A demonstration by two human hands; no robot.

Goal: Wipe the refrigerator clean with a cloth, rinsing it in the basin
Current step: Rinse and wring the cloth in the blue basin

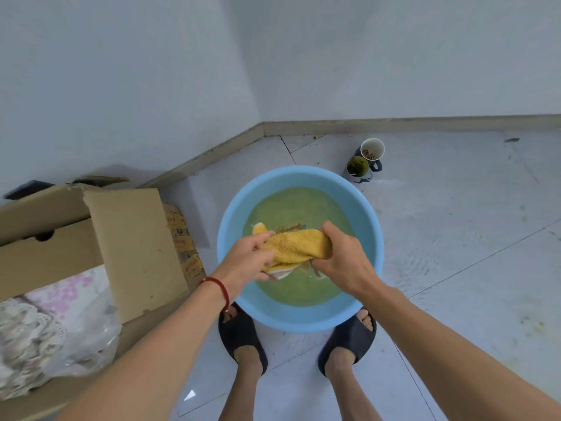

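The cloth is a yellow terry towel, bunched into a thick roll, with a pale whitish underside or edge hanging out below it and one yellow corner poking up at its left end. It is held above the greenish, cloudy water in the round blue basin, which stands on the tiled floor just ahead of the person's dark slippers. The left hand, a red cord at its wrist, grips the roll's left end with curled fingers; the right hand is clenched round the right end. Small brown bits float behind the cloth.
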